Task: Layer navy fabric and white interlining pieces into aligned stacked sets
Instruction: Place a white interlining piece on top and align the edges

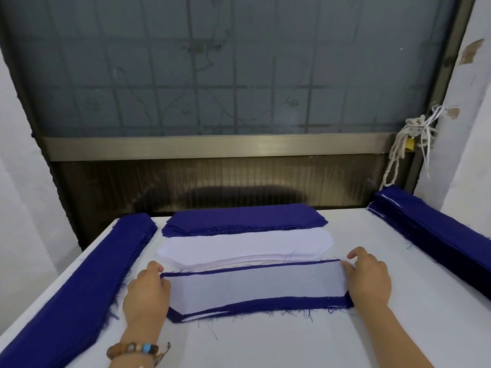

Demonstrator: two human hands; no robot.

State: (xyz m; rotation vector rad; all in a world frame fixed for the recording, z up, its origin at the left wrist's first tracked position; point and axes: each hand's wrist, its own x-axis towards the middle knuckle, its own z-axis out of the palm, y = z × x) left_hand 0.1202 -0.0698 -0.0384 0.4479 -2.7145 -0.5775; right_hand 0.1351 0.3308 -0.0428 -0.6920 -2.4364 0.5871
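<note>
**Navy and white: one layered set under two hands**

Navy cloth lies in three piles on the white table [265, 346], with one white pile and one layered set among them.

Along the left edge runs a long navy pile [79, 282], reaching from the far corner towards the near one. Just beside it is the left hand [147, 296], with one beaded bracelet [135, 350] on the wrist. The hand lies palm down with its fingers resting on the left end of the set and its thumb at the far left corner. It grips nothing that can be seen.

In the middle, three things lie one behind another. Farthest back is a shorter navy pile [244, 217] with frayed threads along its near edge. In front of it, and touching it, sits the white pile [244, 247] of many thin pieces with slanted ends. Nearest is the set: one white piece [255, 285] lying on a navy piece [265, 305]. The navy shows as a thin line along the far edge and a wider band along the near edge. At the near left corner a sliver of white shows below the navy band, so more layers lie beneath.

The right hand [369, 277] rests on the right end of the set, fingers loosely spread on the cloth and thumb lifted clear; it grasps nothing.

Along the right edge lies the third navy pile [435, 229], long like the first. Behind it, a bundle of pale rope [398, 155] and one yellow padlock [409, 150] hang on the frame of a frosted window [239, 75].
</note>
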